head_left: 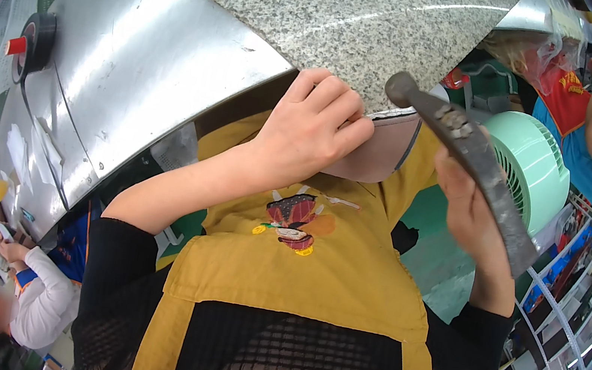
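Observation:
My right hand is wrapped round a hammer, gripping it just under the head. The dark metal hammer head is raised close to the camera, with a round knob at one end and a broad flat end at the other; the handle is mostly hidden. With curled fingers, my left hand presses on a beige, leather-like piece with a dark edge. That piece hangs over the near edge of the speckled granite slab. My left fingertips are hidden behind the hand.
A metal table extends left of the slab, carrying a black round device with a red knob. A mint-green fan and a wire rack stand at right. Other people sit at far left and far right.

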Available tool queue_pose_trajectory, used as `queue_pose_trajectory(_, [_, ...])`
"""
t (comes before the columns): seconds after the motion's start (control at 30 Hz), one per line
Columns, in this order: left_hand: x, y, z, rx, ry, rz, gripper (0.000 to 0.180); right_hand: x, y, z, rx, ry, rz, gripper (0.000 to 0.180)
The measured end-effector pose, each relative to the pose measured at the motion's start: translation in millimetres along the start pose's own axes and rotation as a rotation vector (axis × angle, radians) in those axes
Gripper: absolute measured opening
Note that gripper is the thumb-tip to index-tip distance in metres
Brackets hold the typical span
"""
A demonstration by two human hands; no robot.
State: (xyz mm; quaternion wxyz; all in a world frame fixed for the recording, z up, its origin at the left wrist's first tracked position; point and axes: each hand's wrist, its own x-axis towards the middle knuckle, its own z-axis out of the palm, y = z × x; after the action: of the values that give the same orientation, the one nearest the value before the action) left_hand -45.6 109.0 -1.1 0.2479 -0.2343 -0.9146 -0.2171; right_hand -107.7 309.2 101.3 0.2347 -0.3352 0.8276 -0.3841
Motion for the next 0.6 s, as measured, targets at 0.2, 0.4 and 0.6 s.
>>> queue_pose_trajectory(0.2, [-3.0,-1.6,-2.1,-0.016,-0.074,0.002,0.024,3.5,7.9,-0.5,0.024,-0.083,0.018,0.020])
queue_pose_trajectory(0.4, [-3.2,1.6,0.3,-0.024,-0.028,-0.003,0.026,-3.2,10.3,9.7,-0.050,-0.021,-0.025,0.018])
queue_pose_trajectory(0.6, [-7.0,2.4,0.4,0.019,0.001,0.009,0.025,2.9,-2.4,5.7,0.090,0.021,-0.013,0.019])
